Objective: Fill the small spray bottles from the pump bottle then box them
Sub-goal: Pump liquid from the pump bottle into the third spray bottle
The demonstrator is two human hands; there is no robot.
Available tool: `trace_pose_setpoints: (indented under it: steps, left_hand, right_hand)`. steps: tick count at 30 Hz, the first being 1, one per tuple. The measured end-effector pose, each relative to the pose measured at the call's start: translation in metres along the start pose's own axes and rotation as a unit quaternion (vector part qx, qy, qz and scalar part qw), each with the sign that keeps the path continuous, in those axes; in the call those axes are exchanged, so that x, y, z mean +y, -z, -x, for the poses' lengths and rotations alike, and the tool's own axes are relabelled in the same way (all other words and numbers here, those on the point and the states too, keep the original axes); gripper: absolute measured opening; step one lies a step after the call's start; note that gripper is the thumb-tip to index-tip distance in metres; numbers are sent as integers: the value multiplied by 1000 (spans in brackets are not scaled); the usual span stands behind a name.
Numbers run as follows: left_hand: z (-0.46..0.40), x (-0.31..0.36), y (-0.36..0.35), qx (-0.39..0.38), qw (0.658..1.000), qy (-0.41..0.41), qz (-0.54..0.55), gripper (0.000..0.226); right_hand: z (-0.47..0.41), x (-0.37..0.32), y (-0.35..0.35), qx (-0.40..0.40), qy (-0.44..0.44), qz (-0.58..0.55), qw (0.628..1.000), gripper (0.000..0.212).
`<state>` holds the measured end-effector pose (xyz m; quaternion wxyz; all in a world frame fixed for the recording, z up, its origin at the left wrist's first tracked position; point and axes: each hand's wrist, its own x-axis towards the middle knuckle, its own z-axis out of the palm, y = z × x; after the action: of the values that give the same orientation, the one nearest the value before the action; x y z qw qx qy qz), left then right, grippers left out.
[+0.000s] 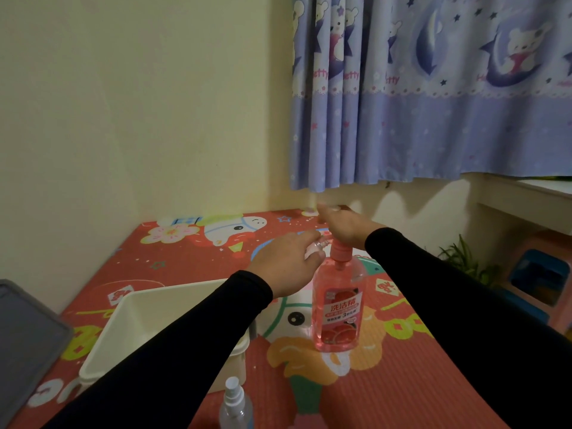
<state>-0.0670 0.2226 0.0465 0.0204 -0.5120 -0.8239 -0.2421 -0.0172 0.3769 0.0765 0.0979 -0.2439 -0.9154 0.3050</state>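
A cream wall (123, 103) and a blue cartoon curtain (433, 88) back the scene I am watching, and below them lies a red tabletop (418, 382) covered in a bright cartoon print. On it the pink pump bottle (339, 308) stands upright, roughly at the middle of the surface. My view shows the right hand (343, 226) lying flat over the pump head, fingers straight and stretched forward, the palm pressing on the top of the pump; the fingertips are blurred. The left hand (286, 266) is curled round a small clear spray bottle (315, 247), held tilted with its open neck right at the pump spout. I cannot tell whether any liquid is passing. Both arms wear black sleeves (448, 289). Near the bottom edge a second small spray bottle (235, 404) stands upright with its white sprayer top on, apart from the pump bottle. To the left of the pump bottle sits an open white box (130, 329), partly crossed by the left sleeve. A grey lid (24, 335) lies at the far left edge. At right, off the tabletop, I see a green plant (464, 261) and a plastic stool (538, 283).
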Motion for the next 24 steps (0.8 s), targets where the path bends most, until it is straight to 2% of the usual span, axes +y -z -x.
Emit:
trace_pose_setpoints:
  steps: [3,7,10,13,16,18,21,24]
  left_hand:
    - [0,4,4,1,1000,-7,2,41]
    - [-3,8,14,13,1000,-16,-5,45]
    - [-3,7,12,17,1000,-18,-5,44]
    - [0,3,3,4,1000,-11,3,44]
    - [0,1,2,-3,1000,-4,5,41]
    - [-1,3,8,-3,1000,-14,-5,39]
    - [-3,8,17,7,1000,-21,-5,43]
    - [-1,9,16,19,1000,-24,5,43]
  right_hand:
    - [1,-1,4,-4,-12,-1,1000,58]
    - [-7,0,13,13,-31,18,999,90]
    - [-11,4,10,20,-24,4,1000,89]
    - [-8,6,-1,9,-9,-48,999,71]
    - [-9,6,-3,-5,-7,-50,999,65]
    - [-9,4,2,-2,-14,-34,999,73]
    - [-11,3,11,9,-33,-37,999,103]
    - [-13,4,10,13,-35,-53,998,99]
